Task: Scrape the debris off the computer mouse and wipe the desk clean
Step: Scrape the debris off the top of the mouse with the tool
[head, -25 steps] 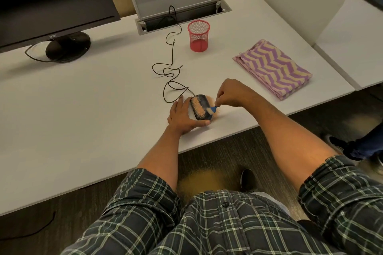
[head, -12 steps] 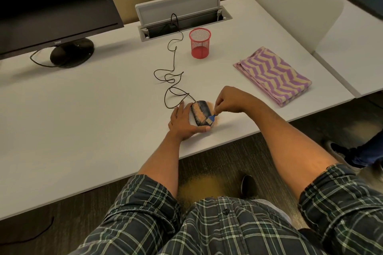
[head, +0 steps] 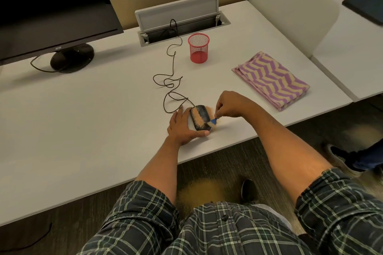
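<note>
A black wired computer mouse (head: 200, 117) lies near the front edge of the white desk (head: 93, 109), its left half coated in tan grainy debris. My left hand (head: 182, 128) braces the mouse from the left, thumb along its near end. My right hand (head: 230, 104) pinches a small blue scraper (head: 213, 121) whose blade touches the mouse's near right side, with a clump of debris on it. More tan debris lies on the desk to the right of the mouse, partly hidden by my right hand. A folded purple-and-cream chevron cloth (head: 271, 79) lies on the desk to the right.
The mouse cable (head: 172, 80) loops back to an open cable hatch (head: 182, 20). A red mesh cup (head: 198, 47) stands behind the mouse. A monitor (head: 51, 6) stands at the back left. Tan debris lies on the floor (head: 199, 190) under the desk; another person's shoe (head: 339, 157) at right.
The scraper has slid toward the near end of the mouse, pushing debris with it. My left hand has kept its hold. The camera view shifted slightly.
</note>
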The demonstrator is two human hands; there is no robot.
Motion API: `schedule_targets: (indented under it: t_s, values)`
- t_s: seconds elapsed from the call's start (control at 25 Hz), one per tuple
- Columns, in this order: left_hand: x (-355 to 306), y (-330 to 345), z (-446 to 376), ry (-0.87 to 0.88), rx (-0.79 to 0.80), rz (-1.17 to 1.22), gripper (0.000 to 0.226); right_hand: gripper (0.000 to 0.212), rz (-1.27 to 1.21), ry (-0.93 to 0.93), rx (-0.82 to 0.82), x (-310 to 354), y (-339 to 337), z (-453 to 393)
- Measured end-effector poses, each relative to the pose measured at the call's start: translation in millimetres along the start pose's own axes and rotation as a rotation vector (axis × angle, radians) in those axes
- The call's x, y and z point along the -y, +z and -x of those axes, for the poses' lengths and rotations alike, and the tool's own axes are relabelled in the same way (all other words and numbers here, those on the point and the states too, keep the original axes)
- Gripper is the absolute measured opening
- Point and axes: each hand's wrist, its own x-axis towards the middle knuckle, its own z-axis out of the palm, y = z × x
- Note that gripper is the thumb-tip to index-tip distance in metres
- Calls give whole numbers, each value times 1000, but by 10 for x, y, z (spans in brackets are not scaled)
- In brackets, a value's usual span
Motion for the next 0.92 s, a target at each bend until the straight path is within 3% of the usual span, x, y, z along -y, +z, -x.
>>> schedule_targets:
  t_s: [0.32, 0.76, 0.92]
  values:
    - [-11, -7, -1, 1, 9, -8, 126, 8, -148, -5, -11, -77, 29, -21]
    - [-12, -13, 12, -8, 12, 4, 126, 12, -115, 41, -130, -102, 24, -60]
    - [-26, -20, 23, -10, 6, -8, 125, 17, -97, 103, -379, -151, 81, -100]
